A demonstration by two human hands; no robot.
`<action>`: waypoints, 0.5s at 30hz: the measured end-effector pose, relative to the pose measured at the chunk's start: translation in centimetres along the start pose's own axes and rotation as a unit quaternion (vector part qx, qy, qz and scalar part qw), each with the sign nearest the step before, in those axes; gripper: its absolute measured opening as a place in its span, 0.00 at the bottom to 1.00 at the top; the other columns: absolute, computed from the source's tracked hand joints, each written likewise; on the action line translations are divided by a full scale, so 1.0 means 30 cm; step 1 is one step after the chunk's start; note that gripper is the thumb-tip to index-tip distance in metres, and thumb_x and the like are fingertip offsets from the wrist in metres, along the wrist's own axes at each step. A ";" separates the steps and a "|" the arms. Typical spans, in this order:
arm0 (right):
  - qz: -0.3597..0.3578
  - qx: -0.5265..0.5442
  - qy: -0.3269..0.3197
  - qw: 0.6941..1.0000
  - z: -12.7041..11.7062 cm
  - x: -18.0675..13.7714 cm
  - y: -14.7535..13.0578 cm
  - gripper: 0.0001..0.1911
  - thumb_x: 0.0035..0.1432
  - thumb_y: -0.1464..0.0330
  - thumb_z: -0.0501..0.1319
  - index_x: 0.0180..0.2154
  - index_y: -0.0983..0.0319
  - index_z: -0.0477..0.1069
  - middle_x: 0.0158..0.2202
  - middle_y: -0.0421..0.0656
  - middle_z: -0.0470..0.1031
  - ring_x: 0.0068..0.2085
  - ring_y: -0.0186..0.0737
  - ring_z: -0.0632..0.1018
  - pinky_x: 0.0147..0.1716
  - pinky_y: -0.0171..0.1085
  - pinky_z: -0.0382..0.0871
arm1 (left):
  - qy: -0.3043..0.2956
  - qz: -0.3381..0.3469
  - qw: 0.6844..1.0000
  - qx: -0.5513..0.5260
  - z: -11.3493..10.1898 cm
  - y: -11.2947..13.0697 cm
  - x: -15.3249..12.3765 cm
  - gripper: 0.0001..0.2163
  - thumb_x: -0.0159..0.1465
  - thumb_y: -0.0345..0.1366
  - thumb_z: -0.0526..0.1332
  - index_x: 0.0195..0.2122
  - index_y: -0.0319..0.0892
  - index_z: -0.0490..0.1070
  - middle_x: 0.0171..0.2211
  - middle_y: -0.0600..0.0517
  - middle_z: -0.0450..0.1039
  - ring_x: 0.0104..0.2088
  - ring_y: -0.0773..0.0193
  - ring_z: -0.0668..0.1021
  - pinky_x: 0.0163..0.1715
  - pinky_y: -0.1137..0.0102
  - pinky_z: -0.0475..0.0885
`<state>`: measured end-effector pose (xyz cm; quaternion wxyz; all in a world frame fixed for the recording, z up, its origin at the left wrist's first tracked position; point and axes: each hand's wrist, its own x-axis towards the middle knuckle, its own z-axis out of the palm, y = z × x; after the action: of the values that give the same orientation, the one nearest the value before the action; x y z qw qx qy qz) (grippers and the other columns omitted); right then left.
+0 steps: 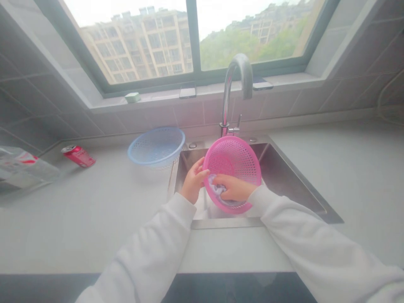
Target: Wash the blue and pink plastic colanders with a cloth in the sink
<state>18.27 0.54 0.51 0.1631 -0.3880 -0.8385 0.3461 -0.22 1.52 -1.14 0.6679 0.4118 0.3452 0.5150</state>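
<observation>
two pale long sleeves (293,227) reached from the near edge of the countertop (240,252) toward a steel sink (227,223). the left hand (193,182) gripped the left rim of a pink perforated basket (235,158), its thumb toward the near face. the right hand (236,187), fingers curled, clutched a pale cloth (217,185) against the basket's inner wall. the basket was held tilted over the sink, its hollow facing the wearer. to the left, a clear bottle (28,170) and a red can (80,156) occupied the countertop; a blue basket (153,147) sat just beside the sink. beyond stood a curved faucet (226,97). a small green-and-white block (132,97) lay on the sill (158,96), below a window (195,42) showing buildings (135,48) and trees (227,52).
</observation>
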 end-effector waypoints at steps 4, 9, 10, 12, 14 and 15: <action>0.017 -0.061 -0.032 0.997 -0.006 -0.017 0.009 0.15 0.45 0.79 0.60 0.37 0.61 0.73 0.39 0.44 0.72 0.38 0.42 0.73 0.38 0.37 0.62 | 0.020 0.057 0.996 -0.060 -0.005 -0.009 0.009 0.23 0.58 0.39 0.67 0.55 0.43 0.72 0.49 0.46 0.79 0.49 0.53 0.80 0.51 0.60 0.74; 0.039 -0.109 -0.047 0.992 -0.009 -0.021 0.046 0.18 0.49 0.76 0.61 0.43 0.61 0.75 0.43 0.45 0.71 0.39 0.42 0.73 0.38 0.38 0.63 | 0.030 0.093 0.992 -0.081 0.002 0.000 0.013 0.22 0.56 0.38 0.67 0.53 0.45 0.71 0.46 0.49 0.79 0.47 0.56 0.81 0.52 0.58 0.73; 0.041 -0.110 -0.045 0.992 -0.010 -0.020 0.054 0.18 0.49 0.76 0.61 0.43 0.60 0.75 0.43 0.46 0.72 0.39 0.43 0.74 0.38 0.38 0.63 | 0.028 0.093 0.992 -0.081 0.001 0.001 0.013 0.22 0.56 0.38 0.68 0.53 0.45 0.71 0.46 0.49 0.80 0.47 0.56 0.81 0.52 0.59 0.73; 0.040 -0.109 -0.042 0.992 -0.011 -0.018 0.065 0.18 0.49 0.75 0.62 0.43 0.60 0.75 0.44 0.46 0.72 0.40 0.43 0.74 0.39 0.38 0.63 | 0.027 0.091 0.992 -0.083 -0.002 0.001 0.015 0.22 0.56 0.37 0.68 0.52 0.45 0.72 0.45 0.49 0.80 0.45 0.57 0.81 0.51 0.60 0.73; 0.033 -0.108 -0.040 0.993 -0.013 -0.017 0.068 0.17 0.48 0.75 0.62 0.43 0.60 0.75 0.43 0.46 0.72 0.40 0.43 0.74 0.39 0.38 0.64 | 0.031 0.089 0.992 -0.083 -0.007 -0.001 0.016 0.21 0.57 0.37 0.68 0.52 0.45 0.73 0.43 0.50 0.80 0.44 0.58 0.81 0.49 0.61 0.74; 0.030 -0.108 -0.041 0.993 -0.014 -0.017 0.067 0.17 0.48 0.76 0.62 0.42 0.60 0.75 0.43 0.46 0.72 0.40 0.43 0.74 0.39 0.37 0.64 | 0.032 0.088 0.992 -0.080 -0.009 -0.002 0.017 0.20 0.57 0.37 0.68 0.52 0.45 0.73 0.43 0.50 0.80 0.44 0.58 0.81 0.48 0.61 0.74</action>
<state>19.90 1.27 -0.62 0.0753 -0.4143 -0.8647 0.2737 -0.33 2.07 -1.34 0.6396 0.3688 0.2863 0.6107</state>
